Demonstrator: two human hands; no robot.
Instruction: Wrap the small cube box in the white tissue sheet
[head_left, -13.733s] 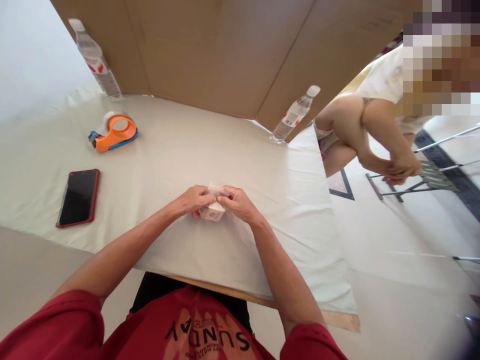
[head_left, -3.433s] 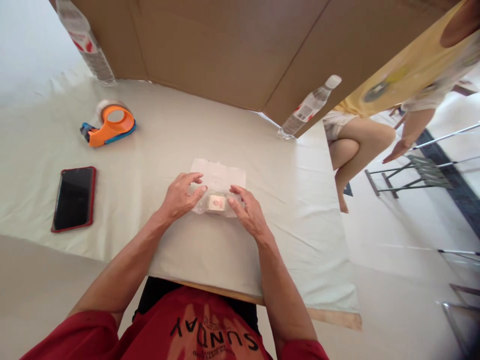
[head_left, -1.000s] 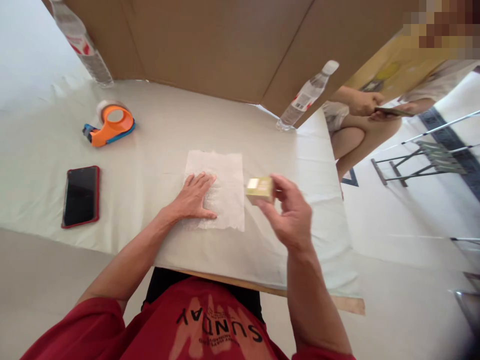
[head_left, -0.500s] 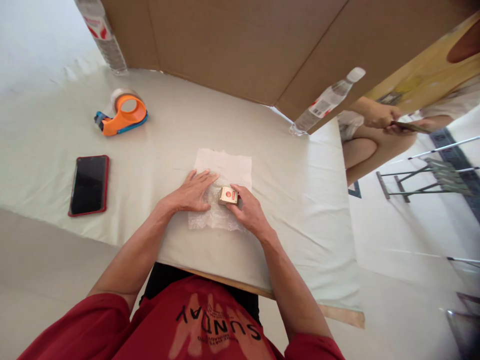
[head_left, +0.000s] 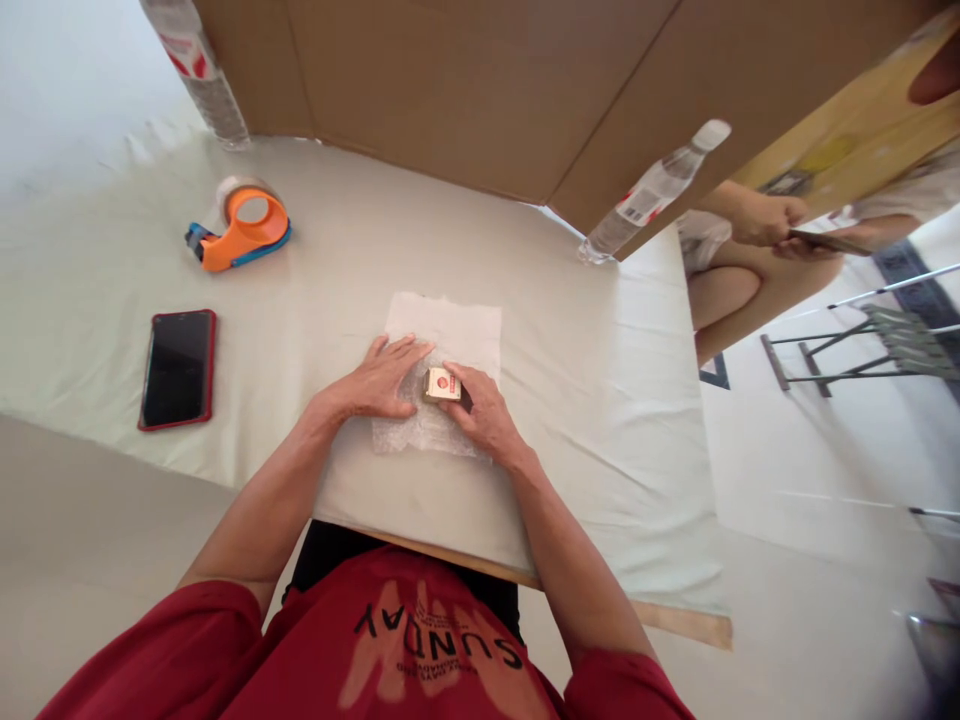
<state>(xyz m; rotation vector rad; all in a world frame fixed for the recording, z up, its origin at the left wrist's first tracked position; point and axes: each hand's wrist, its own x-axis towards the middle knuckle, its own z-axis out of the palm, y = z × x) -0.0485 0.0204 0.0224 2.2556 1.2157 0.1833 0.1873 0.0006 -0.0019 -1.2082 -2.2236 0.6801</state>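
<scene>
A small cream-and-gold box (head_left: pixel 441 384) with a red emblem is gripped at its right end by my right hand (head_left: pixel 484 410), thumb and fingers on opposite sides. Under it lies a sheet of bubble wrap (head_left: pixel 457 325), flat on the cloth-covered table. My left hand (head_left: pixel 382 380) rests on the sheet's left part, fingers spread and holding nothing, just left of the box. Whether the box touches the sheet, I cannot tell.
An orange and blue tape dispenser (head_left: pixel 251 230) and a phone in a red case (head_left: pixel 178 368) lie to the left. Water bottles (head_left: pixel 652 195) stand by a cardboard panel (head_left: pixel 450 90) at the back. On the right a person (head_left: pixel 765 225) holds a flat object near a folding stool (head_left: pixel 892 345).
My right hand has shifted the box a little to the left, closer to my left hand. My left hand stays spread on the bubble wrap.
</scene>
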